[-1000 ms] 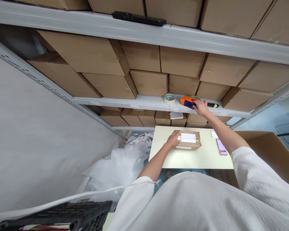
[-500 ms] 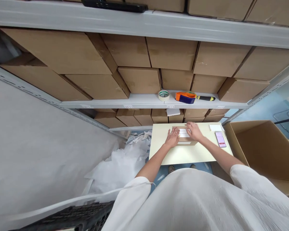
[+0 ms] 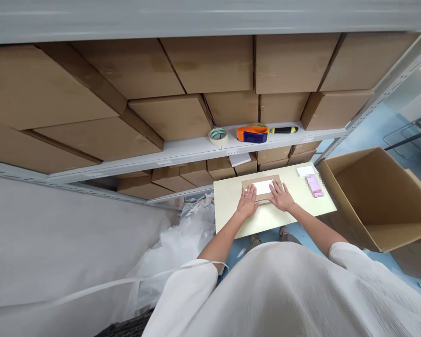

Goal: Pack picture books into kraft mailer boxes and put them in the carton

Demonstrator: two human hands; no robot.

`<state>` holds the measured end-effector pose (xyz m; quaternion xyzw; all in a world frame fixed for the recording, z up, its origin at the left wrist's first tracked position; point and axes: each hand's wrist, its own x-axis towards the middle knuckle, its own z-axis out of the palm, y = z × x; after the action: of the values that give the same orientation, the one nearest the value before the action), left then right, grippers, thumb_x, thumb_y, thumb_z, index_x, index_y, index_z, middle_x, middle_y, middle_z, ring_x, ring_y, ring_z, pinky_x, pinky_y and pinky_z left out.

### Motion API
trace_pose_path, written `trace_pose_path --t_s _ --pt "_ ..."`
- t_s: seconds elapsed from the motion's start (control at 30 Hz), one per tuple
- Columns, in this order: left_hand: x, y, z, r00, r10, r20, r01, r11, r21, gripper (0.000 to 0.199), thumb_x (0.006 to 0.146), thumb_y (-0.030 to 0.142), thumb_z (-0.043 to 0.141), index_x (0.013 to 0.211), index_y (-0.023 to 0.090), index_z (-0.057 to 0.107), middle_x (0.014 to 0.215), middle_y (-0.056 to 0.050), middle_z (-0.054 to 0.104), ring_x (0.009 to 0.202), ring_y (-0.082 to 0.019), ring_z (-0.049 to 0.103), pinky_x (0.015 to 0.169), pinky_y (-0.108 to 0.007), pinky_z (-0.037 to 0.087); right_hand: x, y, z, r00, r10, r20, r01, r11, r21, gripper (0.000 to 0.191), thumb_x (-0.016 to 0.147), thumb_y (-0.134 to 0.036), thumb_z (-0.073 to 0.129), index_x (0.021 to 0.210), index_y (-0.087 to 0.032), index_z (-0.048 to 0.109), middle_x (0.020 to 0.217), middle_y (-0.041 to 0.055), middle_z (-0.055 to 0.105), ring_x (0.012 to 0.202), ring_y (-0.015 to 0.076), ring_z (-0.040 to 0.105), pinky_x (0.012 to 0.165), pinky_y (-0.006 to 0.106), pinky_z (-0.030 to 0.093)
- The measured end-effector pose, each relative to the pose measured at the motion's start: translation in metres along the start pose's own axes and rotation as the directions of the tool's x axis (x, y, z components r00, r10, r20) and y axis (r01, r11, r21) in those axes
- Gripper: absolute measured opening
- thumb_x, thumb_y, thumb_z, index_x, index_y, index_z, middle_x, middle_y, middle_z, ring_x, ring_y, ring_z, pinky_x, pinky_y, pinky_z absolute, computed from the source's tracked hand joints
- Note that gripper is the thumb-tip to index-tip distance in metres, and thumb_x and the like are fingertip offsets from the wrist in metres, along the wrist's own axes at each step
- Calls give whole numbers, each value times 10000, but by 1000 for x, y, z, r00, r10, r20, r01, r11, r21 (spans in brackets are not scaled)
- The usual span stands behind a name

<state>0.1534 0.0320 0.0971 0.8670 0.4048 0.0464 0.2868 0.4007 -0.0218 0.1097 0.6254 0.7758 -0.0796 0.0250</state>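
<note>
Head view: phone (image 3: 315,186) screen blurred by coarse pixelation.

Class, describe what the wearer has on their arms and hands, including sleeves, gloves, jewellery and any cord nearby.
Both the left hand and the right hand are ungloved, with forearms uncovered. The left sleeve and right sleeve are short, loose and white. The left hand seems to have a small ring. A thin whitish cord crosses by the left sleeve.
</note>
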Motion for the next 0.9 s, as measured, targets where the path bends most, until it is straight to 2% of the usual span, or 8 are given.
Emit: trace_pose_path --t_s 0.1,0.2,0.33,0.5,0.6,0.7,0.9 --pt "-1 2 -4 1000 -1 -22 1 1000 18 912 1018 526 523 1762 151 151 1832 -154 184 1712 -343 77 1383 -527 -96 -6 7 -1 996 88 -23 -88 996 24 818 1091 -586 371 1762 -147 211 1802 198 244 1692 367 169 1354 611 113" --pt "3 8 -10 994 -58 -87 61 998 28 784 1042 559 504 1709 184 331 1780 -161 336 1674 -362 232 1393 -537 25 -14 31 -3 970 240 -31 -238 969 61 749 1107 -554 322 1742 -158 285 1800 192 262 1682 371 196 1342 603 150" --pt "24 29 -13 969 -127 -211 134 991 20 566 1089 471 440 1594 222 498 1662 -158 511 1558 -371 428 1326 -580 265 -30 88 -2 926 377 -8 -374 920 115 650 1128 -490 270 1648 -151 462 1768 195 341 1636 352 301 1313 555 232" --pt "73 80 0 963 -39 -266 43 999 6 473 1098 380 447 1520 202 564 1622 -165 536 1516 -353 476 1272 -562 361 -43 167 4 905 413 99 -422 901 100 590 1103 -426 387 1605 -140 507 1746 213 370 1585 359 370 1264 526 315" --pt "109 116 15 967 28 -252 -34 999 -21 449 1098 359 466 1515 229 570 1623 -144 539 1515 -333 477 1264 -542 376 -43 209 4 890 420 177 -439 894 84 592 1089 -397 428 1617 -135 491 1756 211 349 1585 356 371 1259 503 327" --pt "147 149 33 979 58 -194 -69 996 -53 449 1097 351 474 1527 254 559 1610 -124 553 1502 -310 492 1266 -520 376 -38 249 3 867 433 245 -464 881 87 595 1094 -399 421 1636 -158 473 1767 191 334 1588 346 370 1250 480 344" --pt "220 195 69 1000 16 -5 -16 994 -104 500 1067 313 491 1559 234 532 1616 -128 553 1509 -318 485 1257 -508 384 -24 314 1 858 401 321 -459 879 129 585 1113 -416 393 1635 -170 485 1739 184 386 1560 336 408 1227 458 384"
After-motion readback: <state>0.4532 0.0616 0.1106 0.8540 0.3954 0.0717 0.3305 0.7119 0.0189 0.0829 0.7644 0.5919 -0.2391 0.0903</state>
